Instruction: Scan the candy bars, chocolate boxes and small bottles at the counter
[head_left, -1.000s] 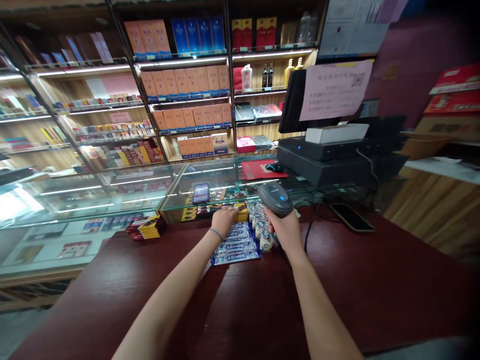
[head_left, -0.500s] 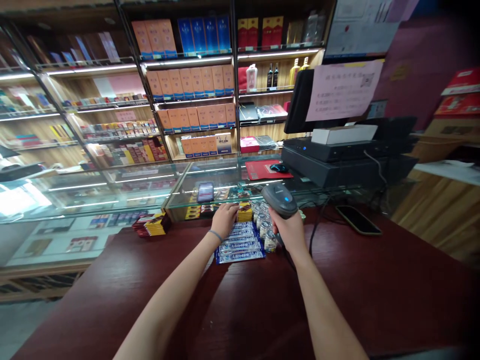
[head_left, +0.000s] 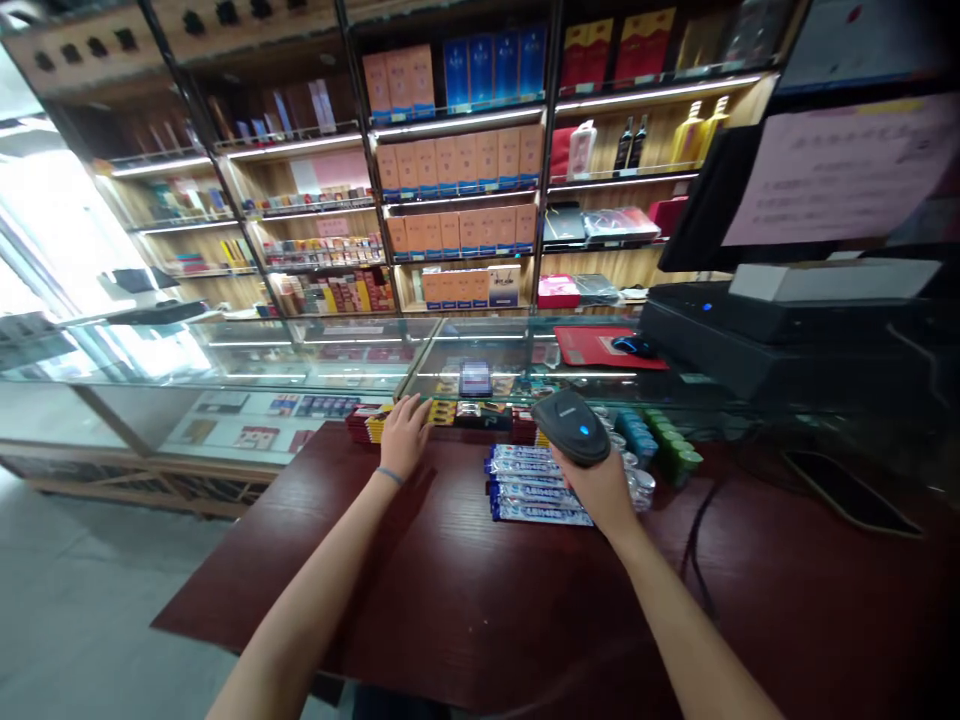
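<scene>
My right hand point(head_left: 604, 490) grips a dark barcode scanner point(head_left: 574, 425) with a blue light on its top. The scanner hangs over the right end of a row of blue-and-white packets point(head_left: 536, 490) on the dark wooden counter. My left hand point(head_left: 406, 437), a band on its wrist, has its fingers spread at the stack of red-and-yellow packs point(head_left: 365, 424); whether it touches them I cannot tell. Behind the scanner stand small clear jars point(head_left: 640, 487), then blue cans point(head_left: 636, 436) and green cans point(head_left: 673, 448). Part of the packets and jars is hidden by my right hand.
A glass display case point(head_left: 337, 355) borders the wooden counter point(head_left: 420, 590) at the back. A small screen device point(head_left: 475, 379) and a red mat point(head_left: 604, 347) with a mouse point(head_left: 632, 346) lie there. At right are a phone point(head_left: 851, 492), a black cable point(head_left: 697, 540) and a monitor point(head_left: 709, 205).
My left hand has moved left, from beside the packets to the red-and-yellow stack. My right hand still holds the scanner, now over the packets. The view has turned left.
</scene>
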